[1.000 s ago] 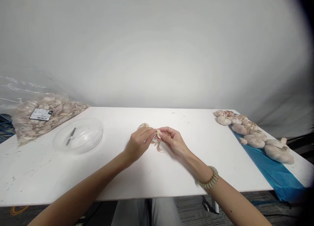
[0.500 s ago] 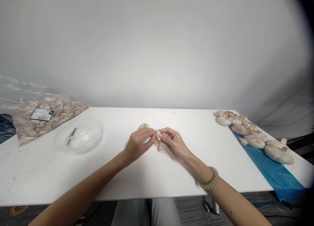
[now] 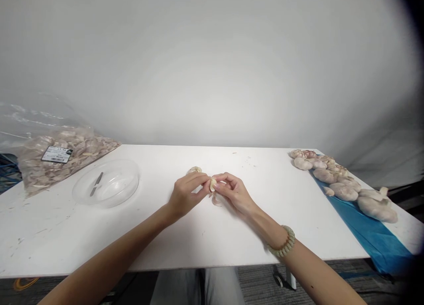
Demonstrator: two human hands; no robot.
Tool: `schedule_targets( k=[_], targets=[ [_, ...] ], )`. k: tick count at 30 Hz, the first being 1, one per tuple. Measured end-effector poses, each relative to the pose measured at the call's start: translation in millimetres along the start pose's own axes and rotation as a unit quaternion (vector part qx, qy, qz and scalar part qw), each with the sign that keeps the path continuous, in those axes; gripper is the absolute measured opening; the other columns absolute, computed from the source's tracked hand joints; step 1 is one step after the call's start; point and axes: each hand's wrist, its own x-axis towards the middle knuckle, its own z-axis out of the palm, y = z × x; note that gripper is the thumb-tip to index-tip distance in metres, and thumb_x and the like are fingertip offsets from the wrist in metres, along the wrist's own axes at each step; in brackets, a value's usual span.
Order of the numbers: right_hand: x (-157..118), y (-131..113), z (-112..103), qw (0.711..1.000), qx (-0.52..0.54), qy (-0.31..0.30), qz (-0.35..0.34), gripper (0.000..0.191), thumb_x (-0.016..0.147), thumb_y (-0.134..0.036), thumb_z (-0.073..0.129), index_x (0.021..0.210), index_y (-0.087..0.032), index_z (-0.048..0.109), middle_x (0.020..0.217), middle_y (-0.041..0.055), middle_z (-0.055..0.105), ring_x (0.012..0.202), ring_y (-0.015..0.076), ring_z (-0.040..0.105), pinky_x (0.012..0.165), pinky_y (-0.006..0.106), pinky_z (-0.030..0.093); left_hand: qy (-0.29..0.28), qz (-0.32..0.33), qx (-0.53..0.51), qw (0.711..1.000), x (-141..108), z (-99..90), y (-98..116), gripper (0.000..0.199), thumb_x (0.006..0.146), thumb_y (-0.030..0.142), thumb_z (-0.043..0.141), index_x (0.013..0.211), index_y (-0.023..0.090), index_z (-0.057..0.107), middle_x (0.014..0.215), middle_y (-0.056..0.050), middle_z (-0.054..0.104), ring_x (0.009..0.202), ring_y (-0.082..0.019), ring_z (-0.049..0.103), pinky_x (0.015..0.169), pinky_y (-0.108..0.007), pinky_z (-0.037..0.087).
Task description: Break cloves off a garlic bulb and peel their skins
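Note:
Between the fingertips of both hands is a pale, partly bared garlic clove (image 3: 212,185), held just above the table. My left hand (image 3: 186,192) pinches it from the left with thumb and fingers. From the right, my right hand (image 3: 236,193) grips it between thumb and forefinger; a beaded bracelet circles that wrist. Beneath the clove, a piece of papery garlic skin (image 3: 216,201) lies on the white tabletop. Just behind my left hand sits part of a garlic bulb (image 3: 194,169), its lower side hidden by the fingers.
To the left stands a clear shallow bowl (image 3: 132,188) with a small knife (image 3: 96,184) in it. Beyond it leans a plastic bag of garlic skins (image 3: 74,148). Several garlic bulbs (image 3: 343,191) rest at the right along a blue plastic sheet (image 3: 359,227). Skin scraps dot the table (image 3: 159,252).
The clove has turned a little and shifted slightly left between my fingertips. Both hands stay nearly in place; the other things have not moved.

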Motion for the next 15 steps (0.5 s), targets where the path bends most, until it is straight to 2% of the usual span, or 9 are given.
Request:
schedule_targets(
  k=[7,15],
  targets=[
    [1.1,1.6,-0.1,1.0,0.008,-0.002,-0.023,0.015,0.067,-0.025,0.072,0.076,-0.019,0.061,0.09,0.0018,0.06,0.072,0.0133,0.06,0.062,0.028,0.049,0.012,0.029,0.01,0.999,-0.5,0.9,-1.2,0.014,0.076,0.006,0.054,0.08,0.017,0.061,0.075,-0.003,0.068,0.07,-0.014,0.062,0.068,-0.026,0.05],
    [2.0,4.6,-0.2,0.999,0.003,-0.007,-0.036,0.015,0.07,-0.024,0.07,0.082,-0.02,0.061,0.089,0.0008,0.061,0.073,0.0122,0.06,0.064,0.027,0.049,0.022,0.027,0.015,0.999,-1.9,2.6,0.4,0.015,0.076,0.004,0.053,0.082,0.016,0.06,0.075,-0.003,0.067,0.071,-0.013,0.061,0.071,-0.026,0.05]
  ],
)
